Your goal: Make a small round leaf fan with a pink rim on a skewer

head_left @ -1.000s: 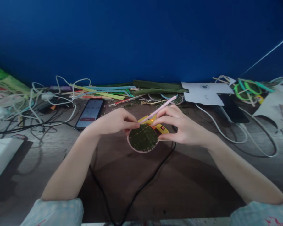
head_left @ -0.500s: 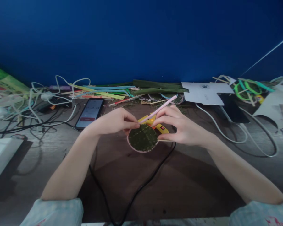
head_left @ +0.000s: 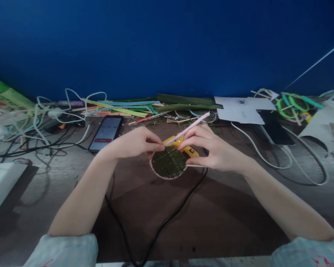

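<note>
Before me is a round disc of woven green leaf (head_left: 169, 163), its lower rim edged in pale pink. My left hand (head_left: 144, 142) pinches the disc's upper left edge, where a pink strip (head_left: 193, 128) meets it. From there the strip's loose end slants up to the right. My right hand (head_left: 211, 148) is closed at the disc's right edge, thumb low and fingertips at the top. A thin pale stick (head_left: 196, 166) juts out to the right beneath that thumb. Behind the disc, partly hidden, lies a yellow tool (head_left: 193, 152) resembling a glue gun, with an orange light.
A black cord (head_left: 169, 218) loops across the table (head_left: 211, 222) in front. One phone (head_left: 105, 133) lies left, another (head_left: 278, 129) right with a white cable. Coloured strips (head_left: 122, 107), leaf pieces (head_left: 186, 100) and a white card (head_left: 241, 110) line the blue wall. A power strip (head_left: 4, 185) sits left.
Almost nothing differs. The disc's lower edge has tipped up very slightly; both hands keep their places and grips.
</note>
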Demonstrator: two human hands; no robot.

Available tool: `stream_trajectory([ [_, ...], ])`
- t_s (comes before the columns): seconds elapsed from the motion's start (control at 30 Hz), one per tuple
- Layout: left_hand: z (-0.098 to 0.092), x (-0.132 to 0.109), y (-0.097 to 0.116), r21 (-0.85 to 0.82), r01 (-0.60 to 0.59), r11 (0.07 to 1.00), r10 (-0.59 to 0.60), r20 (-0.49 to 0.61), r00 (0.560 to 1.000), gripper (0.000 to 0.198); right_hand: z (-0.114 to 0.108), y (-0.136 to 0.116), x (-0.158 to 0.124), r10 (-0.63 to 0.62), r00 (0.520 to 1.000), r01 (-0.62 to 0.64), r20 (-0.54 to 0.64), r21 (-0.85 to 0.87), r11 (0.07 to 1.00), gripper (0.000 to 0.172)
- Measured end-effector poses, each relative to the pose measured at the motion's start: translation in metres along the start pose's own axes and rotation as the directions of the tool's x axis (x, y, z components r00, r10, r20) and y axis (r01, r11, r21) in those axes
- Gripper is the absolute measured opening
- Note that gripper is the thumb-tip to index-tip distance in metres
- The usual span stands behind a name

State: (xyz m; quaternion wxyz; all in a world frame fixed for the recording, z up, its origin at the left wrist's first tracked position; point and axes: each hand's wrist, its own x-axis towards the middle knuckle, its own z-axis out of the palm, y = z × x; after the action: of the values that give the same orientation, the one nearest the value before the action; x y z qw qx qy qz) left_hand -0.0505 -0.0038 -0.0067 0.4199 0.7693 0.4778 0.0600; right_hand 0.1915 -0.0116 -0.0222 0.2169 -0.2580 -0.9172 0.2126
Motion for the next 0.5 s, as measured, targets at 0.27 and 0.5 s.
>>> stream_trajectory([
  [0.27, 0.0003, -0.0008, 0.0015, -0.013, 0.005, 1.000, -0.005, -0.002, 1.000, 0.031, -0.0011, -0.0002, -0.0006, 0.018, 1.000, -0.018, 0.011, 0.012, 1.000, 0.024],
  [0.5, 0.0004, -0.0005, 0.0000, 0.004, -0.009, 1.000, 0.009, 0.001, 1.000, 0.033, -0.0003, -0.0009, -0.0005, 0.020, 1.000, -0.020, 0.011, 0.027, 0.999, 0.022],
])
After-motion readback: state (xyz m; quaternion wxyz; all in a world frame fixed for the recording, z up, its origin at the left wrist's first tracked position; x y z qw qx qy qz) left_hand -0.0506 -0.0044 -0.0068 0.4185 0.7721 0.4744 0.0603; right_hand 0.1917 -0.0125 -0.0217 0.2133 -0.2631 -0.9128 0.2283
